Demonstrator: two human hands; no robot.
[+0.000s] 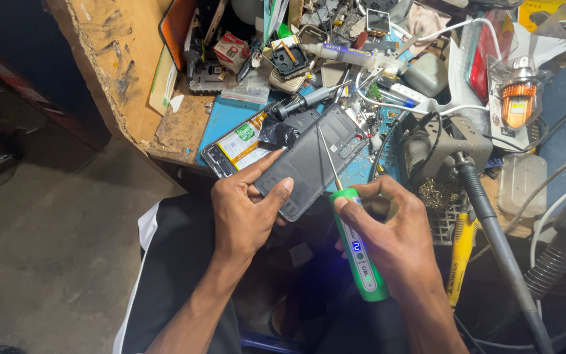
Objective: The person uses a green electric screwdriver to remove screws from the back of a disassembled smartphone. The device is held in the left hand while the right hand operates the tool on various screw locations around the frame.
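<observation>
Green-bodied electric screwdriver (359,252), one, sits in the right hand (394,236); the grip is wrapped around the upper body, index finger laid along the top near the bit holder. A small blue lit display shows on its face. Its thin metal bit (329,157) angles up and away from the grip, the tip resting on the phone's inner surface.

One opened smartphone (296,154), back cover off, lies slanted at the near edge of the desk (185,124), on a blue mat (230,115). Dark grey inner frame; battery with white, yellow and green label (244,144) exposed at its left end; a crumpled black film (278,136) beside the battery.

Left hand (247,210): grip pinching the phone's near corner, thumb on top, forefinger stretched along the lower edge. The phone lies just ahead of both hands, between them.

Right of the phone: one grey soldering stand (447,141), one yellow-handled tool (460,252). The desk behind is heaped with parts, too jumbled to count.
</observation>
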